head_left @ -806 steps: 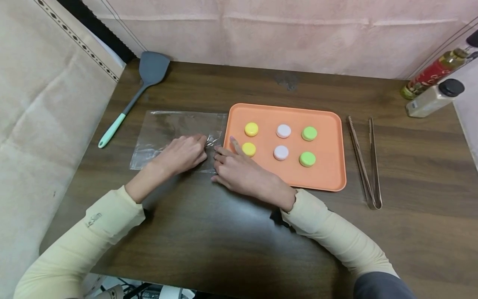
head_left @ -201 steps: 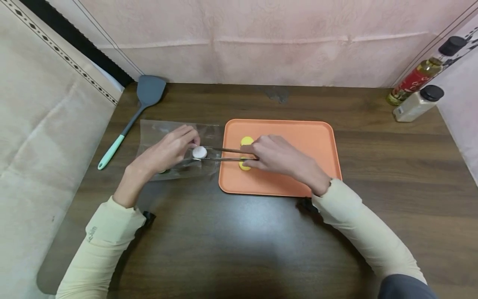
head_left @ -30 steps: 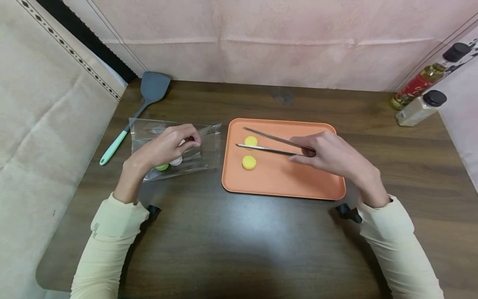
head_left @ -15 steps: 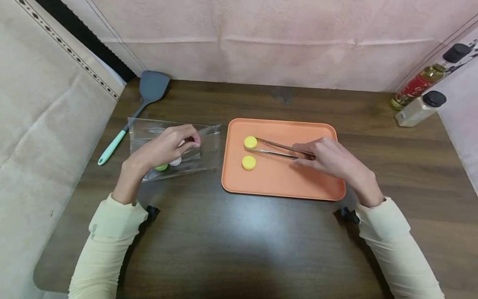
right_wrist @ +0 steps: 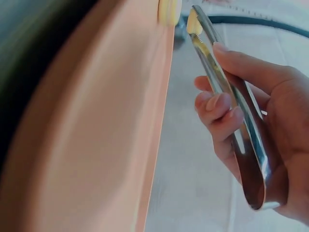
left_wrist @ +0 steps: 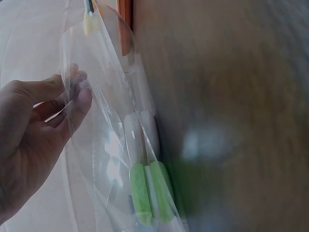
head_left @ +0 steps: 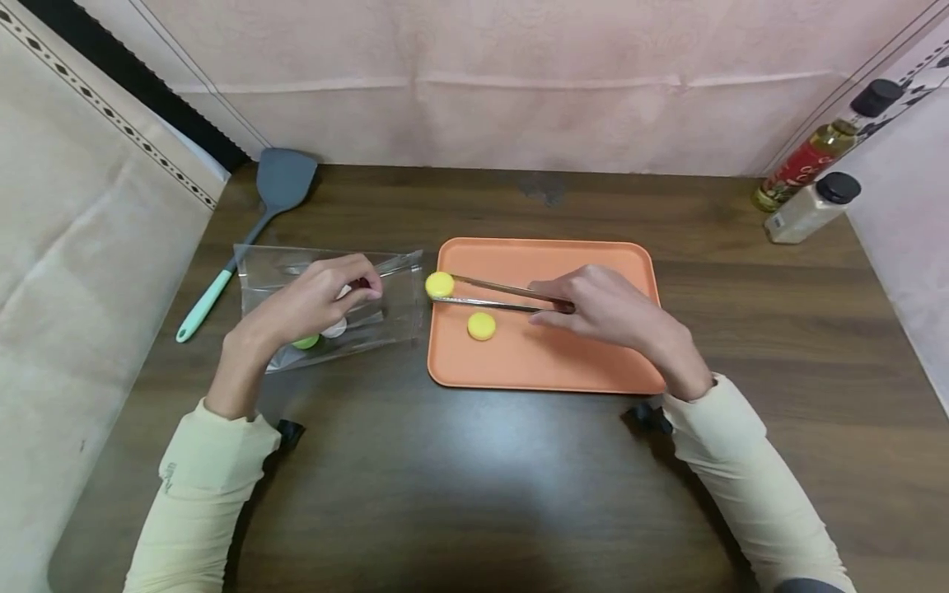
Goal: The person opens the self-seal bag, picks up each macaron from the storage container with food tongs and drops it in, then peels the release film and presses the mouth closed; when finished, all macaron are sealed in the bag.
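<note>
yellow disc [head_left: 440,285] above tray edge [head_left: 433,342]

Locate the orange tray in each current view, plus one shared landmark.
Head: tray, just right of centre, under the tongs.
Left wrist: tray, narrow strip at the top edge, left of centre.
Right wrist: tray, large and blurred, mostly left half.
Shared landmark: yellow disc in the tongs.

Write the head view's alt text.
A right hand grips metal tongs holding a yellow disc over the edge of an orange tray bearing another disc. The left hand pinches a clear bag containing green and white discs.
</note>
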`<state>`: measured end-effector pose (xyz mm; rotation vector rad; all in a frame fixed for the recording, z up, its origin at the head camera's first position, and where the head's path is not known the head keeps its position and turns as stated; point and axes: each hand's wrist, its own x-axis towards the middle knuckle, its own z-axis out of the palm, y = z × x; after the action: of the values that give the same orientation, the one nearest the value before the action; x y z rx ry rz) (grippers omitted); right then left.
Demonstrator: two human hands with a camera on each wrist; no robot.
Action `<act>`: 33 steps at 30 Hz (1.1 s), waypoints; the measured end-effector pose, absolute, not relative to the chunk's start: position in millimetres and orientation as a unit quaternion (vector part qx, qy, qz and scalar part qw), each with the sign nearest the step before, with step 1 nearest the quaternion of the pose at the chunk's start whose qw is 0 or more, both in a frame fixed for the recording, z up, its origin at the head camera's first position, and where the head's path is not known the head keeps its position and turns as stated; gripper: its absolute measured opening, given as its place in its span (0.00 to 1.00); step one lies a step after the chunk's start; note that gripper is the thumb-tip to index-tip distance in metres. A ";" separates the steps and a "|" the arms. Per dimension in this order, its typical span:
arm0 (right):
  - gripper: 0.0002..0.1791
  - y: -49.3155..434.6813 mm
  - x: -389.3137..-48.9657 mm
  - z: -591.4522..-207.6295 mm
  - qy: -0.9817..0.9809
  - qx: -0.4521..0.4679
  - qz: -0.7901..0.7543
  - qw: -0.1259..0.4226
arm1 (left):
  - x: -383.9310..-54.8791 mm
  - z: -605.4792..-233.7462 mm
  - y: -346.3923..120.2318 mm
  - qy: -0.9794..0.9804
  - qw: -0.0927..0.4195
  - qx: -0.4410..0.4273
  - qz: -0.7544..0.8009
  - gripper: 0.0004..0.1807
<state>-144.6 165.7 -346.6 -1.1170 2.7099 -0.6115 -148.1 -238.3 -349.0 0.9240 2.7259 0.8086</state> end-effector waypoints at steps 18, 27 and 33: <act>0.16 96.5 -155.0 -351.6 0.892 -0.417 -0.164 0.062 | -146.3 -348.3 -236.7 0.908 0.075 0.307 0.274 0.02; 0.12 61.6 -158.7 -354.6 0.909 -0.376 -0.152 0.097 | -147.3 -351.1 -235.1 0.902 0.066 0.326 0.276 0.02; 0.15 50.6 -157.6 -356.2 0.916 -0.358 -0.149 0.102 | -150.0 -357.8 -237.9 0.892 0.051 0.349 0.283 0.02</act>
<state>-157.6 50.6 -356.2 -1.0578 2.7049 -0.4392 -150.0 -237.9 -357.8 1.0629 2.7145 0.8609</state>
